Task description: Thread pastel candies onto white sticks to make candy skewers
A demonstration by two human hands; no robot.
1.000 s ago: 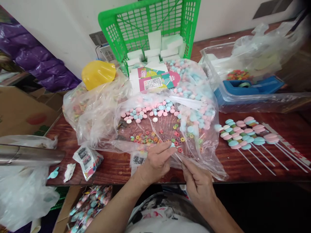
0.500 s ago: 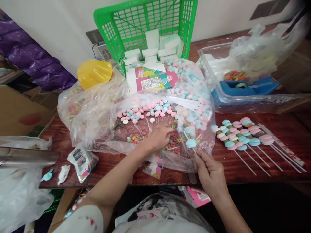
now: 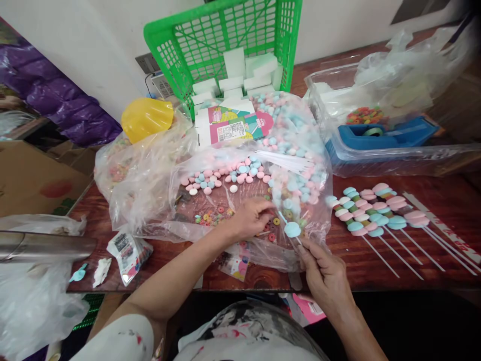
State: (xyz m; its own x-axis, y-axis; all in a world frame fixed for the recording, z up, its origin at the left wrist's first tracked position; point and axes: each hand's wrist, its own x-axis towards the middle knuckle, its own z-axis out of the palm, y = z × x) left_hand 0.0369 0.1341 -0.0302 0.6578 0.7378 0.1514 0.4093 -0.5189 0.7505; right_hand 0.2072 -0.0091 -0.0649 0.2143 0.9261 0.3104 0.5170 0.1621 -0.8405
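Observation:
My right hand (image 3: 325, 268) grips a thin white stick that bears a light blue marshmallow-like candy (image 3: 292, 229), its upper end pointing up and left. Close to that end is my left hand (image 3: 252, 218), its fingers bent together in a pinch; what lies between them is hidden. Beneath and around the left hand, small coloured candy rings (image 3: 271, 237) lie on a clear plastic sheet (image 3: 221, 200). Behind them are loose pink, blue and white candies (image 3: 205, 180). Finished-looking candy skewers (image 3: 370, 210) lie in a group to the right of my right hand.
A green crate (image 3: 221, 30) with white blocks stands at the back. Bare white sticks (image 3: 283, 160) rest on the bagged candies. A blue tape dispenser (image 3: 387, 138) sits in a clear bin at right. At left are a yellow scoop-like piece (image 3: 146, 119) and a metal cylinder (image 3: 45, 245).
My left hand has drawn back from the candy rings, its fingers now curled closer to the stick's upper end. My right hand has tilted the stick slightly left and down.

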